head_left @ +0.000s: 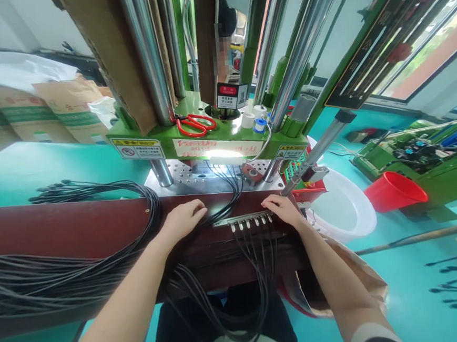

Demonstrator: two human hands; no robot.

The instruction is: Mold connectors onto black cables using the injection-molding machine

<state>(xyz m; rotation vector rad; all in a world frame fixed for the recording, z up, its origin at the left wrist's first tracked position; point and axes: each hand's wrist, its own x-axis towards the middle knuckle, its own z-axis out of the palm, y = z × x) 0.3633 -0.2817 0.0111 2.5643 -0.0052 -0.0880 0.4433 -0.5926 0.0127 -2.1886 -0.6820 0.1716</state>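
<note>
My left hand (185, 216) rests knuckles-up on the dark red bench top (78, 227), its fingers curled down onto black cables (221, 208) that run toward the machine. Over at the other end, my right hand (281, 209) lies with fingers bent at the right end of a metal fixture bar (242, 221) holding several cable plugs in a row. Each plug's black cable hangs down over the bench front toward my lap. What lies under the fingers of either hand is hidden.
A green vertical press (194, 137) with chrome columns stands just behind the bench; red scissors (195, 123) and tape rolls lie on its ledge. A thick bundle of black cables (43, 280) covers the left. A white basin (344, 209) and red bucket (392, 192) sit on the floor at right.
</note>
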